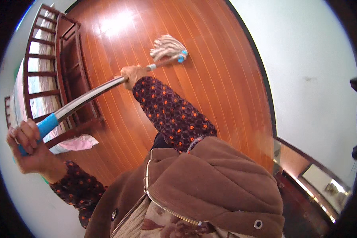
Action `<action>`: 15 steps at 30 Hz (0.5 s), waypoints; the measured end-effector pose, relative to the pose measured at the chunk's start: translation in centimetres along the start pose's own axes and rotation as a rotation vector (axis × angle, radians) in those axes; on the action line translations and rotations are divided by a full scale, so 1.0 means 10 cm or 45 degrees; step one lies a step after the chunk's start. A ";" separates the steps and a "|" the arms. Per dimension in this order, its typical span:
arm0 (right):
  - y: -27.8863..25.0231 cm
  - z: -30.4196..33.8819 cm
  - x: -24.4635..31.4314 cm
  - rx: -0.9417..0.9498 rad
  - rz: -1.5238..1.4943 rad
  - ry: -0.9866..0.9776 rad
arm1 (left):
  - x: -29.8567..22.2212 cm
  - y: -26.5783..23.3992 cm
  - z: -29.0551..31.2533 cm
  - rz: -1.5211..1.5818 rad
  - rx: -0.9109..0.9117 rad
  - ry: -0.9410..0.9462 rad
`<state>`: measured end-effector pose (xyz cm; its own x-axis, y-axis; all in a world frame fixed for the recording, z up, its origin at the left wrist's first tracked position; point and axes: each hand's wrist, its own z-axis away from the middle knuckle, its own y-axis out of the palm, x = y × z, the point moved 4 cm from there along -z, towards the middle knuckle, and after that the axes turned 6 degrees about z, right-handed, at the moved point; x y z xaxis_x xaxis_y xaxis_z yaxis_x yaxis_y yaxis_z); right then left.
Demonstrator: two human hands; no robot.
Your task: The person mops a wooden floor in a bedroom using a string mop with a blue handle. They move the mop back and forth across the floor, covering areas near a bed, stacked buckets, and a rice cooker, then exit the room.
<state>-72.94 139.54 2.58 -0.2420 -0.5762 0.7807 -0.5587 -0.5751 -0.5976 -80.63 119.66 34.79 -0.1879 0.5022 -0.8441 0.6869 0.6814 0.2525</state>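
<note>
A mop [90,94] with a silvery pole slants across my view from lower left to upper middle. My left hand [29,146] is wrapped round the blue grip at its upper end. Farther down the pole, my right hand [133,75] grips it, fingers closed. The pale string mop head [168,47] lies on the reddish-brown wooden floor [210,91], its strands fanned to the left of a blue connector. Patterned dark sleeves cover both my forearms.
On the left stands a dark wooden bed frame [43,74] with slatted rails, and pink bedding [77,142] hangs low beside it. A pale wall [309,71] with a dark skirting edge bounds the floor on the right. Dark furniture [301,198] stands at lower right.
</note>
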 end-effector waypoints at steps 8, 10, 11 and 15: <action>0.34 2.37 -0.40 0.202 -0.109 0.289 | 0.61 0.23 0.47 -0.162 0.211 -0.433; 0.65 3.19 -0.73 0.451 -0.006 0.485 | 1.17 0.21 1.06 -0.058 0.035 -0.770; 0.70 3.56 -0.84 0.405 0.017 0.473 | 1.38 0.18 1.43 -0.142 0.001 -0.789; 0.86 4.86 -0.71 0.690 0.065 0.668 | 1.77 0.04 2.46 0.066 -0.163 -1.271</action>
<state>-37.47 110.49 -16.94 -0.6784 -0.3355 0.6536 -0.1014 -0.8383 -0.5357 -66.42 115.74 8.38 0.5542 -0.1028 -0.8260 0.5861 0.7529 0.2995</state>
